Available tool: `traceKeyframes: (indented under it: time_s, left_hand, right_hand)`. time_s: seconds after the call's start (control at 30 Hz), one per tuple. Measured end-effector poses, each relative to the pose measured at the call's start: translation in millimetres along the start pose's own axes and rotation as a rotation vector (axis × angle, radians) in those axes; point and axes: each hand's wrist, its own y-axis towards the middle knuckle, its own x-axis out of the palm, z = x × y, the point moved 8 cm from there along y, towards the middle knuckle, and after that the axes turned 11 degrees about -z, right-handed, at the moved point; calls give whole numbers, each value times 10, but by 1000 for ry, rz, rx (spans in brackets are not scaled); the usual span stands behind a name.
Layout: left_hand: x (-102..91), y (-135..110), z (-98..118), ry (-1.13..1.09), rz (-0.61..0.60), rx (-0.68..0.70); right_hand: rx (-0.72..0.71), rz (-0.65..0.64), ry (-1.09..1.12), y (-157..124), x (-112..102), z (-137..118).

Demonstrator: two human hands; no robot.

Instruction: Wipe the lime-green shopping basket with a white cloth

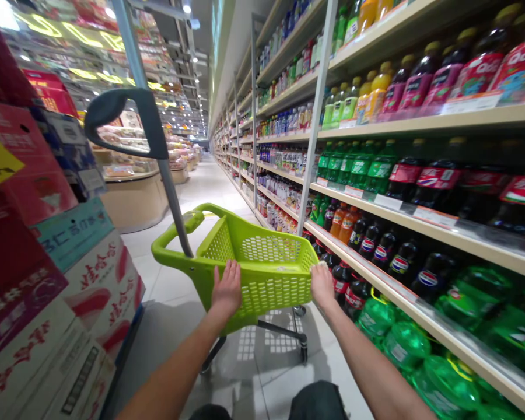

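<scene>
A lime-green plastic shopping basket on wheels (262,256) stands in the aisle in front of me, with nothing inside it. My left hand (227,289) grips its near rim at the left corner, fingers curled over the edge. My right hand (321,284) grips the same rim at the right corner. A grey pull handle (126,119) on a metal pole rises from the basket's left side, above its green front handle (175,236).
Shelves of soft-drink bottles (402,175) run along the right, close to the basket. Stacked cardboard boxes (48,280) stand on the left. A tiled aisle floor (210,186) stretches ahead, with round display counters (131,192) at the left.
</scene>
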Motion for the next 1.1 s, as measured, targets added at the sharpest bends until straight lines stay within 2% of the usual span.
traceKeyframes:
  time_s: [0.07,0.13,0.2,0.27,0.37,0.47,0.53,0.57,0.63,0.73,0.8,0.9,0.97,1.03,1.1]
  left_hand:
    - [33,54,120,-22,-56,27]
    - [67,103,216,-48,-114,35]
    - [73,131,241,-66,-142,8]
    - [55,134,232,-69,-144,-6]
    - [16,93,197,-73,-134,-12]
    - [6,14,197,-95,-144,-11]
    - [12,-48,221,-113,-156,-12]
    - [13,-78,235,-118,-159,-16]
    - [7,-132,270,-116,-156,-16]
    - [-5,-186,324,-100,-157,4]
    - [-14,-202,345,-108,-159,11]
    - [-13,-204,362,-144,-174,7]
    - [-14,-199,370,-157,-180,-2]
    - [-24,-196,376,-156,-179,-10]
    - [-38,-199,377,-149,-180,-14]
  right_hand:
    - [-27,-16,3,-2,14,-37]
    - [-92,-42,12,9,81,-265]
    - [-149,-65,24,15,150,-483]
    - [-185,-82,38,16,175,-550]
    - [-188,-94,55,32,108,-320]
    - [-80,-49,62,48,-20,95]
    - [-3,-6,65,11,-50,232]
    - [22,7,66,-25,-29,223]
    - [-4,30,77,-124,57,44]
    - [-246,77,123,-314,169,-347]
    - [-325,99,134,-412,175,-341]
    - [-108,99,109,-420,117,117]
    - [-10,89,110,-398,80,280]
    - [-36,76,117,-351,83,128]
    - [-151,60,129,-295,112,-237]
